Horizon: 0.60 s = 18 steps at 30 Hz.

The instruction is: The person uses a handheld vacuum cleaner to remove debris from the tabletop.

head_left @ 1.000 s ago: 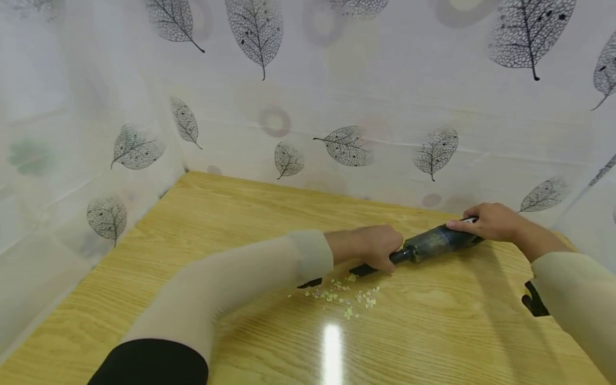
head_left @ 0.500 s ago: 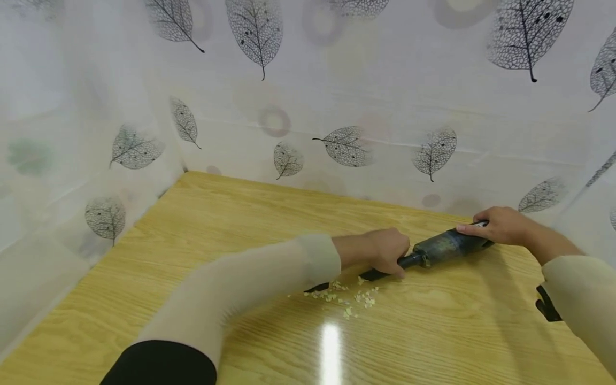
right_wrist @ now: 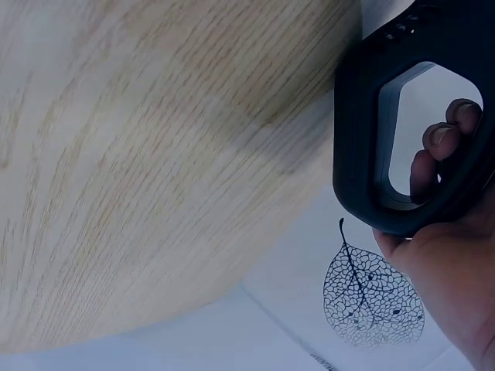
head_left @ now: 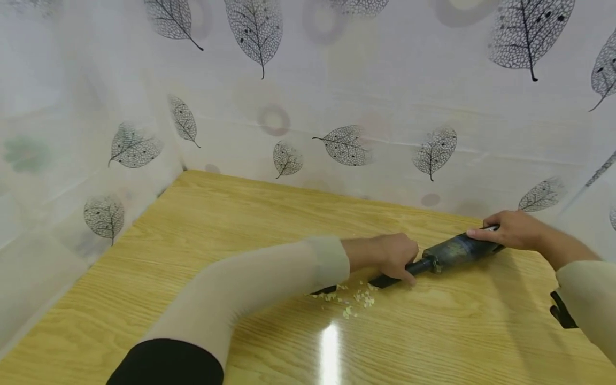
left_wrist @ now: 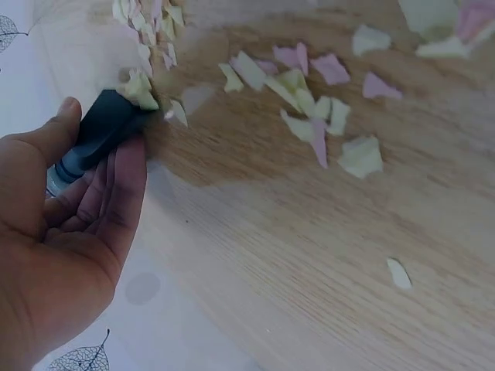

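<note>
A dark handheld vacuum cleaner [head_left: 452, 253] lies slantwise low over the wooden table, its see-through dust cup toward the middle. My right hand [head_left: 517, 230] grips its rear handle; in the right wrist view the fingers curl through the black handle loop [right_wrist: 360, 147]. Around the front tube my left hand [head_left: 397, 255] is closed, thumb and fingers on either side of the black nozzle [left_wrist: 108, 127]. The nozzle's slanted tip is right at the scattered paper scraps [head_left: 363, 299]. Those scraps are pale yellow, white and pink, with some at the tip in the left wrist view.
The wood-grain table [head_left: 240, 214] meets a white sheet [head_left: 231, 117] printed with leaves at its back and left side. A bright light reflection [head_left: 330, 353] shows on the tabletop in front. Black wrist gear [head_left: 562, 310] sits under the right sleeve.
Both hands have drawn the vacuum cleaner to the right and slightly nearer. Its nozzle tip has shifted from the scraps' upper middle to their right side, and fewer scraps show on the table.
</note>
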Available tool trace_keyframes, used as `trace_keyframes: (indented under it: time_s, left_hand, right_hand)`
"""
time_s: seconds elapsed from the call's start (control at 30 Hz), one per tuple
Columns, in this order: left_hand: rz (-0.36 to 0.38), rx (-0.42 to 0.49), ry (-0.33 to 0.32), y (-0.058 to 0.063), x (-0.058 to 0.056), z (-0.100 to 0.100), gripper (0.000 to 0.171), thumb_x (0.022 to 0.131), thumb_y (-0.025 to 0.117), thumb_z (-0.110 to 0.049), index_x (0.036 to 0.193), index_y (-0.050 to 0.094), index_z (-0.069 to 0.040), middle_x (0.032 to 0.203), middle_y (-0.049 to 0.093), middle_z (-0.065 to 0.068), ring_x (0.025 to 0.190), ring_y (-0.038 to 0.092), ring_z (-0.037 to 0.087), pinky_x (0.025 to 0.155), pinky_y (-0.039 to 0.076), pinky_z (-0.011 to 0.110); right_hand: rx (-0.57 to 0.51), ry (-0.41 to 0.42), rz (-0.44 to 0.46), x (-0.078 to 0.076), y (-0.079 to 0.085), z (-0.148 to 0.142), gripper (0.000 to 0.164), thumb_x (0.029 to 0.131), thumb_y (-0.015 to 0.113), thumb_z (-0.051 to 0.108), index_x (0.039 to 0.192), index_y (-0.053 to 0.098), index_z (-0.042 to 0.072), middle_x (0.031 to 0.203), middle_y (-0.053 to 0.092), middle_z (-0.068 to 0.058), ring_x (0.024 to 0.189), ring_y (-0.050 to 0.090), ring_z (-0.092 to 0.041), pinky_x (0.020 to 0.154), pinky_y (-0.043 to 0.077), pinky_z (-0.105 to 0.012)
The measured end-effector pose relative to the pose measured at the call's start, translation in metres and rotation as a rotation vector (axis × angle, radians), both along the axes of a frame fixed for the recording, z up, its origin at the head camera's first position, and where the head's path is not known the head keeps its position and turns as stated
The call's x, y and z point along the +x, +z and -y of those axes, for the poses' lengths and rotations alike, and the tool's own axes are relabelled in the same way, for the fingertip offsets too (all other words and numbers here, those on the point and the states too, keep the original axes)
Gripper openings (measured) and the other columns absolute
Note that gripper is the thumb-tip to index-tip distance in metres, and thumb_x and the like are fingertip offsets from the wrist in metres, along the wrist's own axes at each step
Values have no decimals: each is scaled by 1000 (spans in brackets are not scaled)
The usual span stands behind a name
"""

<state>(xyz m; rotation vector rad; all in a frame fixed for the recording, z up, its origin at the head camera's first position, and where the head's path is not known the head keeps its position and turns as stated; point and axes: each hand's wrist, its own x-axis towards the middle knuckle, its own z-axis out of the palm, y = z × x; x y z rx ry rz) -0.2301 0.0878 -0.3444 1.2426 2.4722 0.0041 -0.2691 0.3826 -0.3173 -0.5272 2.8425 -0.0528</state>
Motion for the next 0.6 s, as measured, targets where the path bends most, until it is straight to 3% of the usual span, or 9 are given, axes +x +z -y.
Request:
trace_keyframes:
  time_s: [0.13, 0.23, 0.3, 0.4, 0.6]
  left_hand:
    - [13, -10, 6, 0, 4, 0, 46, 90, 68, -55, 71, 49, -18, 57, 43, -10, 53, 43, 2, 59, 44, 15]
    - [27, -26, 35, 1, 7, 0, 39, 89, 69, -55, 87, 60, -17, 71, 64, -10, 59, 61, 2, 63, 51, 13]
    - [57, -39, 65, 1, 8, 1, 39, 89, 69, -55, 95, 62, -16, 78, 69, -7, 55, 64, 5, 61, 53, 15]
    - [86, -54, 81, 1, 9, 2, 42, 89, 69, -55, 99, 61, -15, 80, 69, -5, 49, 62, 6, 57, 54, 16]
    - [126, -57, 65, 2, 8, 8, 43, 90, 68, -54, 88, 58, -12, 62, 62, -3, 47, 62, 8, 56, 55, 17]
  right_hand:
    - [-6, 4, 3, 4, 0, 3, 66, 99, 57, 50, 119, 64, -13, 114, 66, -33, 92, 68, -42, 76, 55, -55]
    - [-11, 4, 2, 6, -1, 5, 68, 99, 56, 50, 120, 63, -14, 117, 64, -35, 94, 67, -44, 77, 55, -55]
    - [-12, 4, -1, 7, -1, 7, 68, 99, 56, 50, 120, 63, -15, 120, 62, -37, 97, 66, -46, 78, 55, -55]
    - [-18, 4, 0, 7, -2, 9, 68, 98, 57, 50, 120, 63, -14, 121, 61, -37, 97, 66, -46, 78, 55, -55]
    - [-23, 14, -8, 8, -3, 14, 68, 98, 58, 51, 120, 64, -13, 122, 62, -36, 99, 66, -46, 77, 55, -54]
